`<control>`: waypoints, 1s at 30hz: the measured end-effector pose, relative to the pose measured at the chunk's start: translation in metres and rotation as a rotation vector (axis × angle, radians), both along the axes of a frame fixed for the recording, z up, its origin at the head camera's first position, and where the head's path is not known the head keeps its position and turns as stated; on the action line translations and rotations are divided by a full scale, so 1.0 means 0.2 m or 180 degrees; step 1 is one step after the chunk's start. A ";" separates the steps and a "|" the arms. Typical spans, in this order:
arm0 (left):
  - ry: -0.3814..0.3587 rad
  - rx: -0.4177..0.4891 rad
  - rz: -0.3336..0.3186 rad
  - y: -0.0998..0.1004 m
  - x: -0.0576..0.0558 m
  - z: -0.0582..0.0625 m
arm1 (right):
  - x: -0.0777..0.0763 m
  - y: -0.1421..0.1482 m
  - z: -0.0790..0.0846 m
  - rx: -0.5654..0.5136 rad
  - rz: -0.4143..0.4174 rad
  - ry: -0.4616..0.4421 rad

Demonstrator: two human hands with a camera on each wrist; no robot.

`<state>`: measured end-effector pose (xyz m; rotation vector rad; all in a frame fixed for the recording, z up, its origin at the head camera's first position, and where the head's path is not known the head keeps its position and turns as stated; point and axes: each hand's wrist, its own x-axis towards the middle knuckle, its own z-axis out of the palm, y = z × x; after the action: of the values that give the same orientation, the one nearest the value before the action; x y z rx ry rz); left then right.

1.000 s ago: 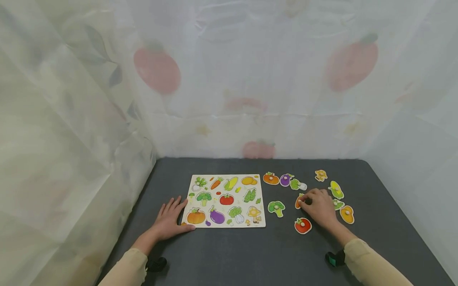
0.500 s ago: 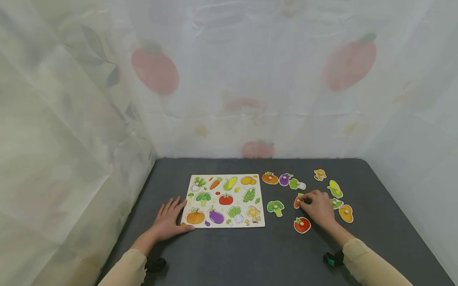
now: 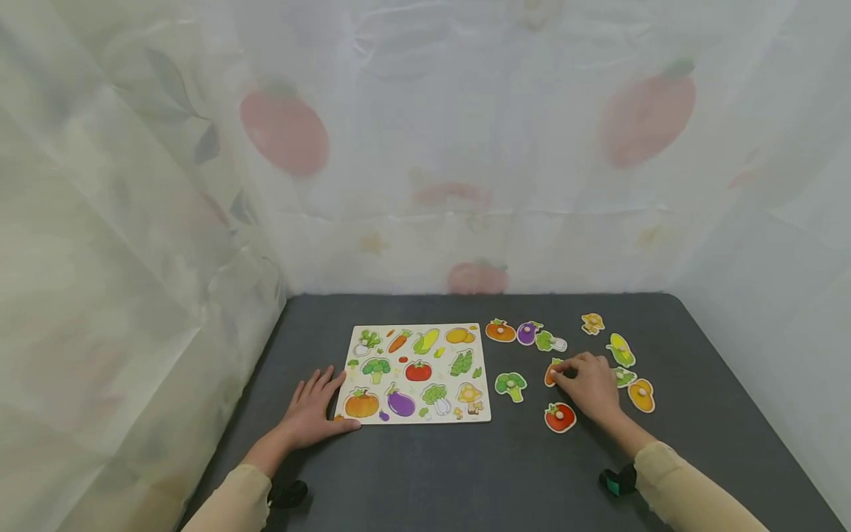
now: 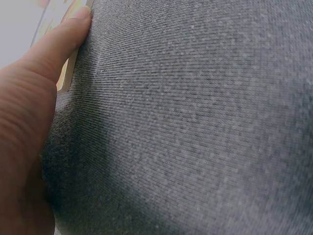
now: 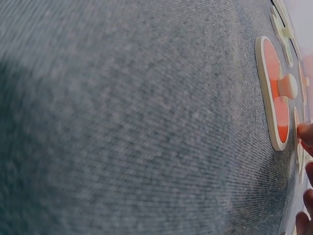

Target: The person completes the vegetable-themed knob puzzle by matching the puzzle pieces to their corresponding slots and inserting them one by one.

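In the head view, the left hand (image 3: 312, 415) lies spread at the near left corner of the vegetable board (image 3: 442, 373), its grip wide, the thumb on the edge; the right hand (image 3: 592, 388) has a narrow grip, pinching the carrot piece (image 3: 551, 374) on the right half of the table (image 3: 425, 473), and whether that piece is lifted cannot be told. Around it, off the board, lie the pumpkin piece (image 3: 501, 332), eggplant piece (image 3: 527, 334), cabbage piece (image 3: 548, 341), mushroom piece (image 3: 592, 324), corn piece (image 3: 621, 350), pea piece (image 3: 623, 377), yellow piece (image 3: 641, 397), broccoli piece (image 3: 510, 386) and tomato piece (image 3: 560, 417). So the work looks barely begun: ten pieces, the pinched one included, are apart from their matching pictures; only the radish picture (image 3: 366, 342) has no loose match in sight, and whether a piece sits there is too small to tell. The left wrist view shows the thumb against the board's edge, the other fingers out of sight. In the right wrist view the tomato piece stands out with its knob, nearer than the fingertips (image 5: 306, 134), which touch a piece seen almost edge-on; what exactly they pinch is unclear there.
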<state>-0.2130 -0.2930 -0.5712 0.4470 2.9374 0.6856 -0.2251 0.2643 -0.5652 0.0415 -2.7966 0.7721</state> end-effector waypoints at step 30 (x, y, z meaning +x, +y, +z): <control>-0.0064 0.0000 -0.0003 -0.01 -0.01 0.00 | -0.30 -0.50 0.21 -0.0109 0.0441 0.0389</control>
<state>-0.2145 -0.2941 -0.5712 0.4390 2.9183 0.6859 -0.2841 0.1653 -0.5222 0.2697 -2.6858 0.8196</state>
